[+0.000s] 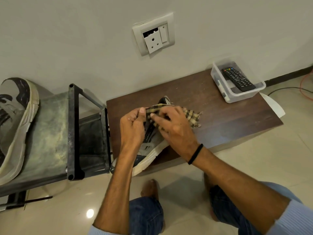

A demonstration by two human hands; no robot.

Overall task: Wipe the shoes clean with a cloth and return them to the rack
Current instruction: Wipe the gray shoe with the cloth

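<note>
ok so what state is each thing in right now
held shoe, on the table, partly under the cloth
cloth, bunched, pressed on the held shoe
left hand, grips the held shoe
right hand, holds the cloth
second shoe, on the rack, untouched
socket, loose, tilted out of its plate
plastic box, lidless, remote inside

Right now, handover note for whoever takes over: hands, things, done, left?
Left hand grips the shoe, which lies on the table, heel over the near edge. Right hand holds the cloth against its upper.
Second shoe sits on the rack; wiped or not, cannot tell.
Done: none confirmed. Left: finish this wipe, put the shoe on the rack.
</note>
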